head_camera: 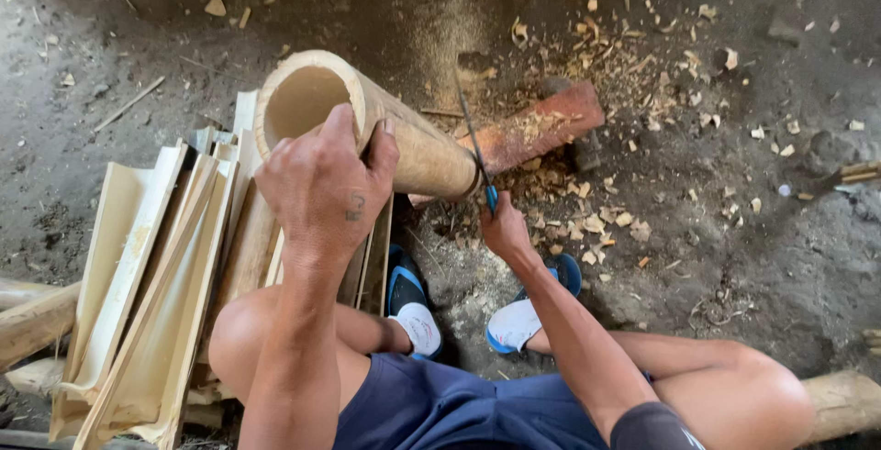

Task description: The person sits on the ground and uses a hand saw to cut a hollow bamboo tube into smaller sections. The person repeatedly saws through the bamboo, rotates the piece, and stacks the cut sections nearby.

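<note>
Bamboo culm [404, 133], centre frame: hollow, stiff, smooth-skinned, probably light; best held at its open rim. Left hand [326, 188] clasps it there; right hand [505, 228] grips the saw [475, 143].

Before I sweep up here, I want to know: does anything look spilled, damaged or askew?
Wood chips and sawdust litter the dirt floor around the reddish block. The bamboo tube lies tilted on it, left hand steadying, right hand sawing. Nothing looks broken.
</note>
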